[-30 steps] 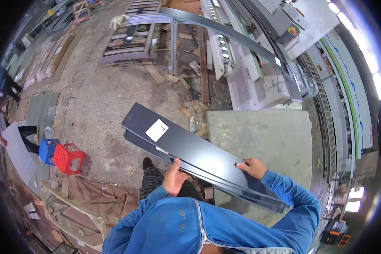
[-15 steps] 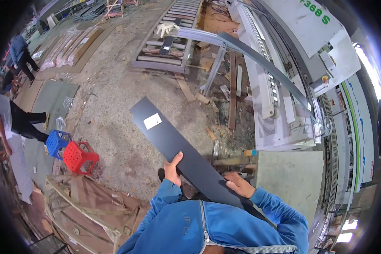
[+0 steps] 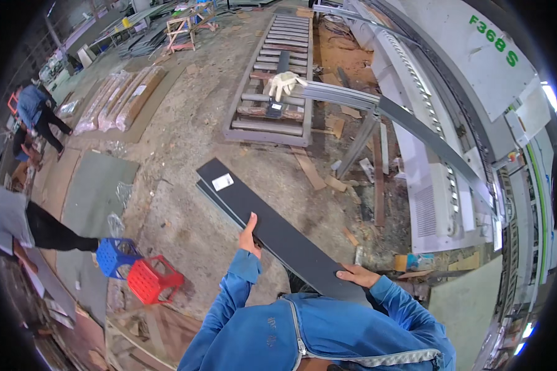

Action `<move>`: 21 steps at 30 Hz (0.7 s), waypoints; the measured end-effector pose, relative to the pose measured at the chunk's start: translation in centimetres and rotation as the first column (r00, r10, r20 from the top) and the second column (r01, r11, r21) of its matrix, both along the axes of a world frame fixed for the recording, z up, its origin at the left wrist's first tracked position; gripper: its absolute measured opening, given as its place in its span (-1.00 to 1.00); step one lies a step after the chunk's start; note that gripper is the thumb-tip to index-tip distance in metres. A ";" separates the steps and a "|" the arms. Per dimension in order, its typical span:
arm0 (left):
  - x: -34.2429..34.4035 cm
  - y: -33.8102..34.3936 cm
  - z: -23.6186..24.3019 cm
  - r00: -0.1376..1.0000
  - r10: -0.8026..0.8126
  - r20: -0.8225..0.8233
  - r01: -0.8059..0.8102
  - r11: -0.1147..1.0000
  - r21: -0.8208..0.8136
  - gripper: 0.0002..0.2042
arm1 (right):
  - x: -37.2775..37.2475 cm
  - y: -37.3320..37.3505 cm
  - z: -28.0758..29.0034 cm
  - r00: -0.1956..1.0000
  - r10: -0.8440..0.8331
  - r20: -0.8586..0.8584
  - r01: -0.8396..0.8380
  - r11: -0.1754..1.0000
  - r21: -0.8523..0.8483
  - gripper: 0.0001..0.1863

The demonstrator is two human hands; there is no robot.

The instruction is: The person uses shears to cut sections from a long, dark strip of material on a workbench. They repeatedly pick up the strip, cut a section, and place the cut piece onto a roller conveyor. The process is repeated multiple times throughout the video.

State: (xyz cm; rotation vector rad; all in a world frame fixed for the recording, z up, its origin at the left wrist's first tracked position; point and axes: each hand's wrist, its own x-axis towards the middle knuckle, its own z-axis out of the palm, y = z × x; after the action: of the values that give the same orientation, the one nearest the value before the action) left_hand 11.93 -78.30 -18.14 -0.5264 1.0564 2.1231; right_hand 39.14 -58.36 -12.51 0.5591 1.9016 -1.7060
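A long dark grey board point(image 3: 281, 241) slants in front of my body, its far end up to the left with a white label point(image 3: 222, 182) on it. Along its left side a second edge shows just below, like another board under the top one. My left hand point(image 3: 249, 235) grips that long left edge, thumb on top and fingers underneath. Near the closer end, my right hand point(image 3: 359, 275) clasps the right edge, thumb on the face and the other fingers mostly hidden. The near end lies against my blue jacket.
Ahead stands a roller conveyor point(image 3: 234, 132), with a white glove point(image 3: 284, 85) on a metal rail beside it. A large machine point(image 3: 436, 207) fills the right. Blue point(image 3: 114, 256) and red point(image 3: 155, 279) stools stand at left, near a person point(image 3: 12, 216). Wood scraps litter the floor.
The view has swung, shifting the surroundings right and down. The board has tilted, and a second edge now shows under it. My right hand has gone from lying on the face to gripping the edge.
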 end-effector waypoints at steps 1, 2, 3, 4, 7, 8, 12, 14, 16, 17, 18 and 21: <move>-2.9 1.0 0.0 0.997 -0.051 -0.051 0.052 0.998 0.035 -0.44 | -3.2 1.0 0.2 0.999 -0.028 -0.024 0.028 0.999 -0.022 -0.22; -5.1 2.3 0.0 0.998 -0.050 -0.046 0.054 0.994 0.097 -0.44 | -6.0 2.0 -0.2 0.997 -0.058 -0.048 0.056 0.997 -0.044 -0.26; -7.1 4.2 0.1 0.998 -0.050 -0.041 0.056 0.986 0.159 -0.44 | -8.5 3.3 -2.6 0.985 -0.143 -0.098 0.142 0.990 -0.017 -0.19; -9.3 5.8 0.2 0.998 -0.047 -0.039 0.054 0.977 0.204 -0.43 | -11.5 4.0 -4.0 0.978 -0.146 -0.146 0.152 0.988 0.031 -0.20; -16.6 10.0 -2.5 0.995 -0.102 -0.021 0.103 0.993 0.062 -0.50 | -24.0 7.5 -3.0 0.972 -0.202 -0.119 0.196 0.979 -0.059 -0.18; -20.1 12.4 -3.7 0.992 -0.126 0.011 0.126 0.991 0.033 -0.54 | -27.1 8.3 -4.3 0.971 -0.192 -0.146 0.197 0.980 0.025 -0.18; -32.6 17.9 -6.8 0.985 -0.162 0.056 0.162 0.987 0.015 -0.60 | -38.6 12.4 -9.2 0.958 -0.216 -0.189 0.248 0.955 0.163 -0.17; -38.6 21.7 -7.0 0.990 -0.134 0.041 0.136 0.989 -0.050 -0.59 | -43.9 14.5 -9.9 0.935 -0.266 -0.235 0.308 0.937 0.164 -0.17; -44.4 24.6 -7.5 0.975 -0.211 0.063 0.212 0.977 -0.008 -0.58 | -49.2 16.2 -10.8 0.905 -0.297 -0.306 0.361 0.915 0.180 -0.17; -47.5 26.3 -7.8 0.970 -0.230 0.076 0.232 0.973 -0.017 -0.58 | -52.0 17.3 -11.0 0.899 -0.335 -0.283 0.387 0.910 0.150 -0.17; -50.6 28.1 -8.1 0.964 -0.251 0.089 0.254 0.967 -0.026 -0.58 | -55.0 18.5 -11.1 0.890 -0.376 -0.259 0.416 0.902 0.119 -0.18; -59.6 32.9 -9.3 0.950 -0.309 0.037 0.311 0.945 -0.100 -0.54 | -63.6 20.8 -13.6 0.834 -0.503 -0.227 0.525 0.850 0.043 -0.20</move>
State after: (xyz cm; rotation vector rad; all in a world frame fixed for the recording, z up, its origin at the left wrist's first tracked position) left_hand -47.65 -45.37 -27.49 -0.4007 1.1616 1.7907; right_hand -24.49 -37.54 -26.12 1.0516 2.1287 -2.0708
